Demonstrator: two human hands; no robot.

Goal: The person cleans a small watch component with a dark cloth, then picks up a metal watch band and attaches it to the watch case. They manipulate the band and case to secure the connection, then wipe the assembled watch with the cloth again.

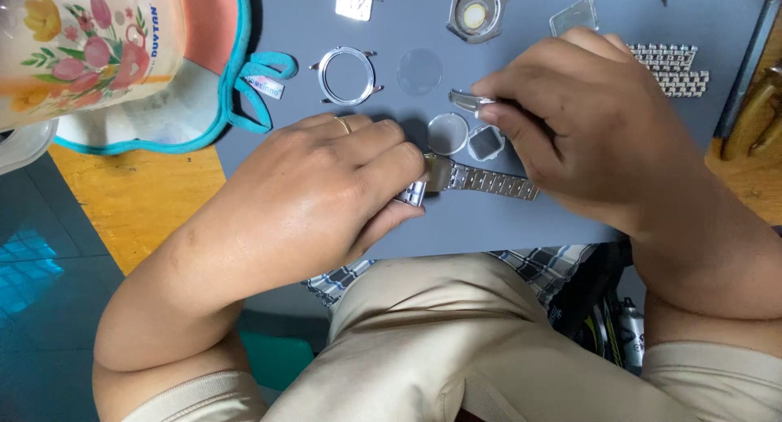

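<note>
1. I am pinching one end of the silver metal link watch bracelet (489, 180) with my left hand (326, 198), pressing it onto the grey worktop (391, 15) near the middle.
2. My right hand (570, 120) is closing narrowly around slim steel tweezers (466, 101), just beyond the bracelet.
3. I judge I am working on the bracelet's clasp end; the next move is calling for a steady, precise tip placement.
</note>
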